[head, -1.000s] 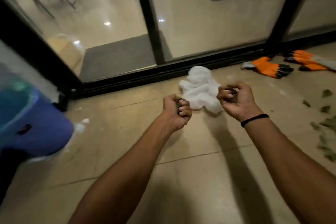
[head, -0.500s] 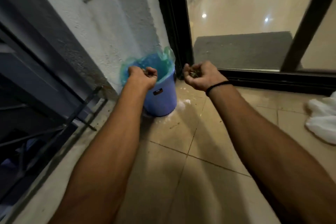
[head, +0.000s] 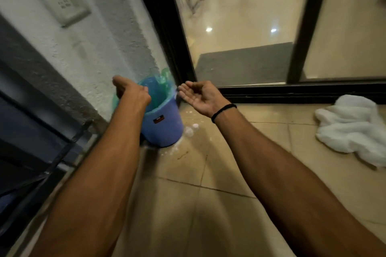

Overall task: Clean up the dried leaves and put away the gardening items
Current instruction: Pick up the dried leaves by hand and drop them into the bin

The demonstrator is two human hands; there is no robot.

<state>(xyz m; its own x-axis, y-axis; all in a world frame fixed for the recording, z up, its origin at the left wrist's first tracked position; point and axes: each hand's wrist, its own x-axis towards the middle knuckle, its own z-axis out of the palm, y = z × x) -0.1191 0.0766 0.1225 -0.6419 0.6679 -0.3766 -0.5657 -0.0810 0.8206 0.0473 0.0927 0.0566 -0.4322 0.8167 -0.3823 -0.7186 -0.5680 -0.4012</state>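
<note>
Nearest, two bare forearms reach out over the tiled floor [head: 188,204]. A crumpled white cloth [head: 351,125] lies toward the floor's right edge, by the door track. Farther on, the left hand [head: 130,91] hangs over the blue bin [head: 165,127], fingers straight, its grip slack and empty. The right hand [head: 201,96] is palm up just beside the rim, fingers relaxed, holding nothing. The bin, lined with a green bag [head: 160,87], stands in the floor's far-left corner, against wall and door frame. No dried leaves show; the bin's inside is hidden. Such leaves are likely light and brittle, best scooped in cupped palms, not pinched.
</note>
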